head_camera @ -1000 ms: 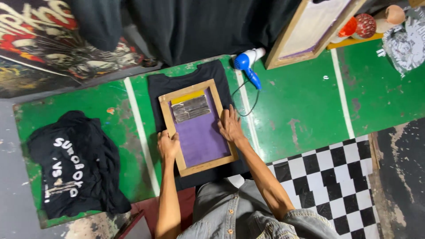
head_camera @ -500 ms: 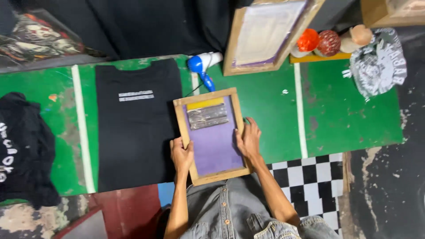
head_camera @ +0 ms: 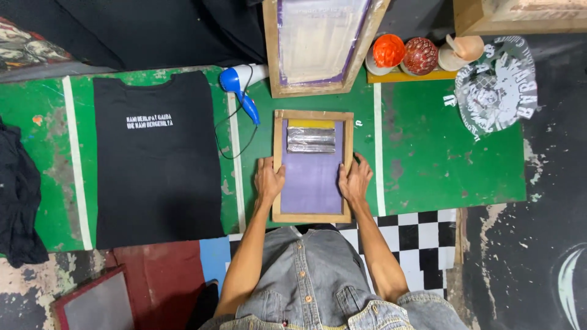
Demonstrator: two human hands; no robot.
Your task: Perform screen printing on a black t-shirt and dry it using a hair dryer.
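Note:
A small wooden screen-printing frame point(head_camera: 313, 217) with a purple mesh lies flat on the green mat, straight ahead of me. My left hand point(head_camera: 268, 181) grips its left rail and my right hand point(head_camera: 354, 179) grips its right rail. A silver strip point(head_camera: 311, 140) lies across the top of the mesh below a yellow band. To the left a black t-shirt point(head_camera: 158, 177) lies spread flat, with a small white print point(head_camera: 149, 121) on its chest.
A blue and white hair dryer point(head_camera: 239, 87) with its cord lies between shirt and frame. A larger wooden screen frame point(head_camera: 320, 43) leans at the back. Round pots point(head_camera: 404, 54) stand on a yellow shelf. A crumpled black garment point(head_camera: 18, 195) lies far left.
I lifted the frame off the black t-shirt and carried it to the right onto the bare green mat. The shirt's white print now shows. Both hands stayed on the rails.

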